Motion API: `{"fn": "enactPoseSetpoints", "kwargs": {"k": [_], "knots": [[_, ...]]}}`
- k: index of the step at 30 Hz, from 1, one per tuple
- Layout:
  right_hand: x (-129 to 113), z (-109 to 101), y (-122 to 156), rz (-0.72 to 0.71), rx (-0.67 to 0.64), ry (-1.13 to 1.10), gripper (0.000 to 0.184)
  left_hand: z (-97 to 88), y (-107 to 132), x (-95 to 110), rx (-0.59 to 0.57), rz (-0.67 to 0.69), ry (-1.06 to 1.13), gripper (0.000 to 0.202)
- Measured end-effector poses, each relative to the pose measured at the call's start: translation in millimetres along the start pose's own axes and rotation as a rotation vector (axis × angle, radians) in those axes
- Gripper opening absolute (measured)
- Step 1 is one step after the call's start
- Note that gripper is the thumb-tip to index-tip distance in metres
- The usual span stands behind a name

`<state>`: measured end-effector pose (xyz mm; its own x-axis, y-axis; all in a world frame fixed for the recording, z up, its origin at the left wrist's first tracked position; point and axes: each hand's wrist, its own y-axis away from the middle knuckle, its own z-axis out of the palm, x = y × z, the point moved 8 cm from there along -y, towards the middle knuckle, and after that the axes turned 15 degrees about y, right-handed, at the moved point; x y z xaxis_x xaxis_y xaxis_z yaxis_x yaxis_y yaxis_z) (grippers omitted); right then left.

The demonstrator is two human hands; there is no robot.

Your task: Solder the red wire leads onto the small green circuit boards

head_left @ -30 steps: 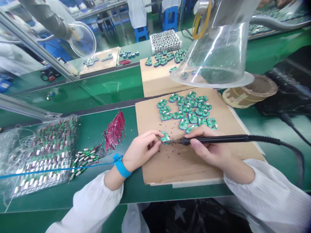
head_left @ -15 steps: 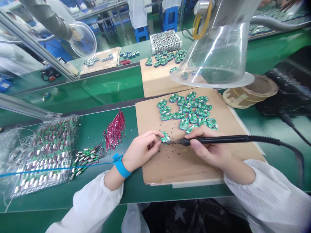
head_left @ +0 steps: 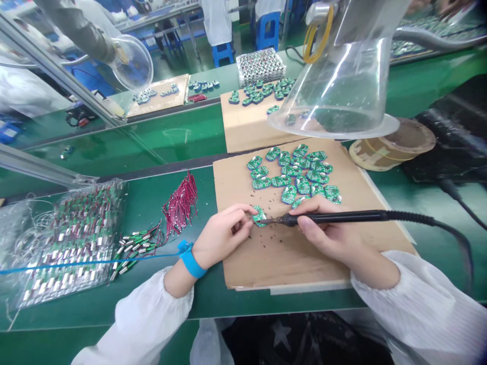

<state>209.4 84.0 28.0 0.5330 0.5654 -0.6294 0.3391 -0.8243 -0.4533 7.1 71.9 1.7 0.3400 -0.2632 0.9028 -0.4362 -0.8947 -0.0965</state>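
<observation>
My left hand (head_left: 228, 230), with a blue wrist strap (head_left: 192, 259), pinches the edge of a small green circuit board (head_left: 259, 215) lying on the cardboard sheet (head_left: 289, 263). In my right hand (head_left: 327, 225) is a black soldering iron (head_left: 350, 217), gripped like a pen and pointing left. Its metal tip reaches the near part of the pinched board; whether it touches cannot be made out. Beyond both hands lie several more green circuit boards (head_left: 302, 184) on the same sheet. Dark specks are scattered around the held board.
To the left lie red wires (head_left: 181, 205), green-wired metal parts (head_left: 137, 246) and a plastic-wrapped stack of parts (head_left: 72, 243). A clear fume hood (head_left: 335, 96) hangs over the far boards. At the right stand a brown round container (head_left: 393, 144) and a black box (head_left: 452, 129).
Both hands stay almost in place. The soldering iron's tip has shifted very slightly on the held board, and the whole view has moved a little.
</observation>
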Motion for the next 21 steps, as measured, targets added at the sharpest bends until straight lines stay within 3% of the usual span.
{"fn": "enactPoseSetpoints", "kwargs": {"k": [6,15,18,19,21], "knots": [[-0.4,-3.2,0.6,0.008,0.019,-0.041,0.008,-0.4,-0.2,-0.7,0.007,-0.009,0.007,0.020],[33.1,-12.2,10.7,0.248,0.235,-0.307,0.014,1.3,0.0,-3.3,-0.020,0.039,-0.005,0.017],[29.8,1.3,0.4,0.206,0.101,-0.272,0.024,0.3,-5.5,-2.1,-0.053,0.122,-0.048,0.014],[23.9,9.4,-4.7,0.142,0.017,-0.181,0.024,-6.5,-8.6,-1.7,-0.035,0.160,-0.092,0.011],[4.3,29.1,-12.4,-0.095,-0.146,0.042,0.019,-38.3,-12.5,-3.0,0.105,0.205,-0.236,0.009]]}}
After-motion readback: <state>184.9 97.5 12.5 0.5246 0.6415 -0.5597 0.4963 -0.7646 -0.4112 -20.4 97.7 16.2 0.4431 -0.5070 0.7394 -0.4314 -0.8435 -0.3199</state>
